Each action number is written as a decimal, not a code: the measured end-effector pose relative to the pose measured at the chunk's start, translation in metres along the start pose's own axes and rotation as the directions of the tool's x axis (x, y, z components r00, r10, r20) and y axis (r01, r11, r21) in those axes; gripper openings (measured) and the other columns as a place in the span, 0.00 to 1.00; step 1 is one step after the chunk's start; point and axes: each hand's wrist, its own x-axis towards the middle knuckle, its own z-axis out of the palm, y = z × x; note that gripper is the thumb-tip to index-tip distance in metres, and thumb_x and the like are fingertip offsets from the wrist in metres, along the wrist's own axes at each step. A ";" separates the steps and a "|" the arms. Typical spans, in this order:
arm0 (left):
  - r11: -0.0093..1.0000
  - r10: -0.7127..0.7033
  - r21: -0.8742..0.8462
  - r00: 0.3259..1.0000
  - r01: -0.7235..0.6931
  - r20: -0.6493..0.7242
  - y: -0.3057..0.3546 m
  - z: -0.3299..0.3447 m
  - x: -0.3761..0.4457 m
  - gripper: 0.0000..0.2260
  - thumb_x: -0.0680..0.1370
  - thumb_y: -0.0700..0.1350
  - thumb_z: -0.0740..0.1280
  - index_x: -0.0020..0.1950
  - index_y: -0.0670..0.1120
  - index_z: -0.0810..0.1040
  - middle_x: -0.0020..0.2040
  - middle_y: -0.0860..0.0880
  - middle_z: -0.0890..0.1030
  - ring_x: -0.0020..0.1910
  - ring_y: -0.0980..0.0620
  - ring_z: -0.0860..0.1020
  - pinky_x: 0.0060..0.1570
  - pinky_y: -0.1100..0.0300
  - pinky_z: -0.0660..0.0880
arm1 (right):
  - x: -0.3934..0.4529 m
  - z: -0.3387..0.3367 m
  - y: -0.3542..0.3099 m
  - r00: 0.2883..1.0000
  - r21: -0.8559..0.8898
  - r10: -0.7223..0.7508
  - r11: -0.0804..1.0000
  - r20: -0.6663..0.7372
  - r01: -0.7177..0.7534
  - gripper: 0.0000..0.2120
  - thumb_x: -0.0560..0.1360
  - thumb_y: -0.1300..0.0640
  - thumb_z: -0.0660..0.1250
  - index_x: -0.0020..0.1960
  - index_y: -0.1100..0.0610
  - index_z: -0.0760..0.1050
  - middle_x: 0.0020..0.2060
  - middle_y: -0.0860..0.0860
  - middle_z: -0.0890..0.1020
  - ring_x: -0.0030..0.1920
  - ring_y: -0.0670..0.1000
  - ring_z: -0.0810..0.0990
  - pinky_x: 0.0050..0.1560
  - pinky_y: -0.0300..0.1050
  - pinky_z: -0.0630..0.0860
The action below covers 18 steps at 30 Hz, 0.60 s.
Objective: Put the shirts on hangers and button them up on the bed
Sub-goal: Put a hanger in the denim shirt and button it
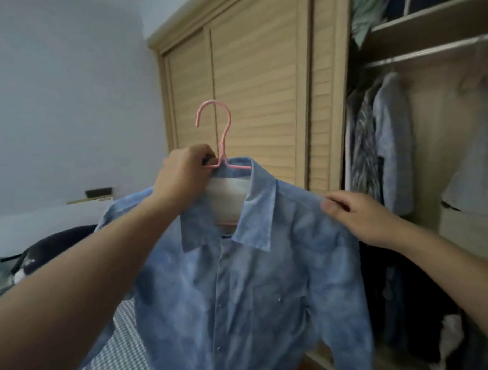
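We have the blue shirt [241, 283] on the pink hanger [221, 146], held up in the air in front of the wardrobe [255, 86], above the bed [119, 358]. Left hand [184, 182]: fingers clamped on the hanger neck at the collar. Right hand [361, 219]: fingers pinch the shirt's shoulder. Placket looks closed; buttons are too blurred to confirm.

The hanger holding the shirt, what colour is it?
Pink. The hanger shows best in the head view, its hook standing above the blue shirt.
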 end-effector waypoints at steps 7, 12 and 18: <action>0.990 0.134 -0.033 0.991 -0.134 0.005 0.083 0.075 0.038 0.08 0.79 0.51 0.70 0.49 0.48 0.82 0.41 0.46 0.82 0.42 0.42 0.79 0.40 0.54 0.71 | -0.008 -0.079 0.032 0.979 0.001 -0.078 0.997 0.190 0.080 0.19 0.76 0.36 0.66 0.66 0.34 0.72 0.57 0.37 0.81 0.54 0.43 0.82 0.56 0.48 0.79; 0.990 0.125 -0.081 0.988 -0.117 0.096 0.130 0.135 0.068 0.08 0.79 0.50 0.70 0.44 0.47 0.82 0.36 0.52 0.77 0.42 0.46 0.77 0.37 0.56 0.66 | -0.016 -0.121 0.090 0.912 -0.516 -0.257 0.760 0.319 0.395 0.43 0.70 0.23 0.61 0.77 0.26 0.40 0.72 0.44 0.62 0.60 0.52 0.78 0.62 0.51 0.77; 0.963 0.191 -0.213 0.976 -0.165 0.108 0.195 0.204 0.102 0.06 0.78 0.47 0.73 0.44 0.46 0.85 0.40 0.48 0.82 0.43 0.45 0.80 0.45 0.52 0.76 | -0.029 -0.178 0.150 0.959 -0.256 -0.087 0.954 0.269 0.158 0.37 0.67 0.33 0.73 0.69 0.19 0.57 0.69 0.42 0.74 0.68 0.39 0.72 0.71 0.37 0.66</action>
